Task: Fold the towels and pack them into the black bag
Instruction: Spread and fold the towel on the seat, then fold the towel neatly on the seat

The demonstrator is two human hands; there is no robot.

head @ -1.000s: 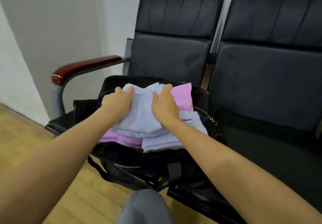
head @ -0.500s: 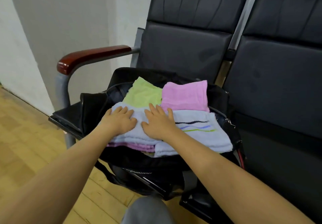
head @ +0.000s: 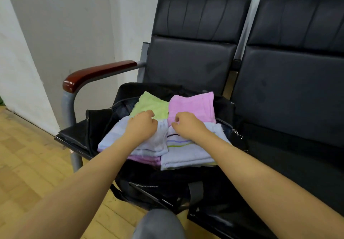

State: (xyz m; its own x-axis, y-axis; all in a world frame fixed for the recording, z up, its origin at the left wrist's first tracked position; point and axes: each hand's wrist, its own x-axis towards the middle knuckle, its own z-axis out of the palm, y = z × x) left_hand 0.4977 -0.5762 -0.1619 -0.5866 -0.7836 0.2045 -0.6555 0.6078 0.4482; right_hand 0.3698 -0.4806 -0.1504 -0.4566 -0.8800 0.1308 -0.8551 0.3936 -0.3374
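Observation:
An open black bag (head: 149,177) sits on the left chair seat, filled with folded towels. At the back lie a green towel (head: 149,104) and a pink towel (head: 191,106). In front are a pale blue towel (head: 115,136), with another pink one (head: 145,159) under it, and a pale towel with coloured stripes (head: 186,151). My left hand (head: 143,125) is over the pale blue towel's far edge with its fingers curled. My right hand (head: 188,125) is over the striped towel's far edge, also curled. I see nothing held in either hand.
The bag rests on a black padded chair with a red-brown armrest (head: 96,73) on its left. A second black seat (head: 288,93) adjoins on the right. Wooden floor (head: 28,164) and a white wall lie to the left. My grey-clad knee (head: 158,224) is just below the bag.
A second ago both hands held the pale blue towel over the bag, then pressed it flat onto the pile. Now the fingers of both hands have curled in.

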